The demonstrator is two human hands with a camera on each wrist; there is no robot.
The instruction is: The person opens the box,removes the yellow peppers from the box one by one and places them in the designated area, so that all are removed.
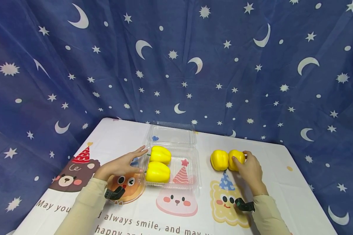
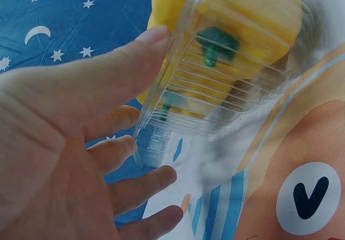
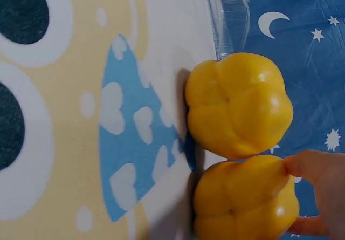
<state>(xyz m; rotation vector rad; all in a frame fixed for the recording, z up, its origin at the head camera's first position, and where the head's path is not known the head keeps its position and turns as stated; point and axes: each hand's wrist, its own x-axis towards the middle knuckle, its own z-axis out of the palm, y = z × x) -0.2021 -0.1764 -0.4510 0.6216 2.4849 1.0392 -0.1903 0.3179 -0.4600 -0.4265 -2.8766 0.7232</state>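
Observation:
A clear plastic clamshell container (image 1: 194, 166) lies with its lid folded back on the table. Inside its left half, two yellow bell peppers (image 1: 158, 172) sit one behind the other, green stems pointing left. My left hand (image 1: 120, 166) is at the container's left edge with fingers spread; in the left wrist view its thumb (image 2: 145, 51) is against the rim. To the right of the container, two more yellow bell peppers stand side by side. Fingers and thumb of my right hand (image 1: 252, 171) grip the right one (image 1: 234, 157), which touches its left neighbour (image 1: 219, 160).
The white tablecloth (image 1: 270, 163) carries printed cartoon animals and lettering. A blue curtain (image 1: 176, 65) with moons and stars hangs behind the table. The container's raised lid (image 1: 176, 134) lies toward the back edge.

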